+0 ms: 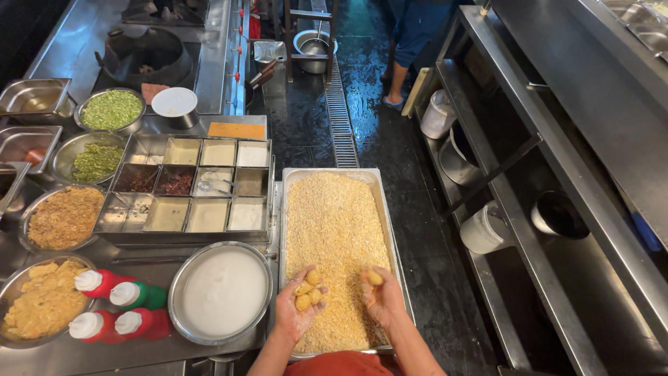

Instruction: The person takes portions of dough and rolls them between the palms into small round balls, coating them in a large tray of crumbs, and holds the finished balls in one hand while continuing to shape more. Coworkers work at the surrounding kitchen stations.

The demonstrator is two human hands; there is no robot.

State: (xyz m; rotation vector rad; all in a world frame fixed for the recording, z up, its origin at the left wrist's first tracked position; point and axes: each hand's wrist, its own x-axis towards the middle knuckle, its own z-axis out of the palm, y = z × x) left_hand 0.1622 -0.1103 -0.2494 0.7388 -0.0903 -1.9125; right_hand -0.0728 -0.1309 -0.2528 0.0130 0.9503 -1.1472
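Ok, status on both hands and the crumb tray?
Left hand cupping several balls. Right hand holding one ball. Both over crumb tray. Nothing blocking.

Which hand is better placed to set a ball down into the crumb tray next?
Probably right. The right hand holds a single ball at its fingertips over the crumb tray. The left hand is palm up, cupping several balls, so it is less free.

- Four squeeze bottles (pixel 118 310) are lying on the steel surface (pixel 104 355) at the near left, between a bowl of yellow mash and a round pan of white liquid; three are showing red bodies, one green, all with white caps.
- Two white plastic tubs (pixel 483 230) are sitting on the lower shelf at the right.
- No labels, signs or screens are showing.
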